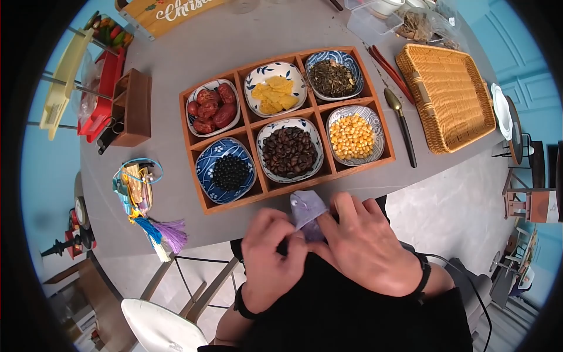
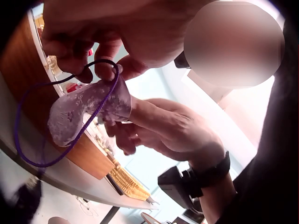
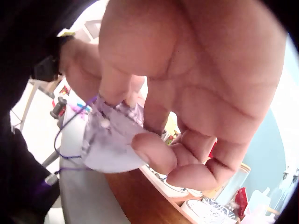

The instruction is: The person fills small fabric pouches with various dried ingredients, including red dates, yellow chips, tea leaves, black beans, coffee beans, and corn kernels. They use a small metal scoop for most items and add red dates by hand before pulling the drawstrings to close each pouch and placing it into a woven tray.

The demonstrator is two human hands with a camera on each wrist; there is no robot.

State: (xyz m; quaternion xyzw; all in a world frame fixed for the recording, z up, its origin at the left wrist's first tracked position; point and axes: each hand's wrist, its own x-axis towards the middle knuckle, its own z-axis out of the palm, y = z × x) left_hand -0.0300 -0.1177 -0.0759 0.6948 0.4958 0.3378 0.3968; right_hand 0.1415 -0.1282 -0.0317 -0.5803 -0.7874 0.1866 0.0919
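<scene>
A small lilac drawstring pouch (image 1: 308,208) with a pale pattern is held between both hands, in front of the wooden tray. At its mouth, the left hand (image 1: 272,252) pinches the rim with thumb and fingertips. The index finger of the right hand (image 1: 372,249) reaches inside the pouch, its tip hidden by the cloth. In the left wrist view the pouch (image 2: 70,119) sags away from the fingers, and a purple cord (image 2: 18,135) loops round it. Close up in the right wrist view, the right thumb (image 3: 154,151) lies against the cloth.
The divided wooden tray (image 1: 248,125) holds dishes of red dates, yellow slices, dried leaves, black beans, coffee-like beans and corn kernels. Right of it lie a spoon (image 1: 402,120), red tongs (image 1: 390,73) and a wicker basket (image 1: 419,105). Tasselled sachets (image 1: 138,193) lie left.
</scene>
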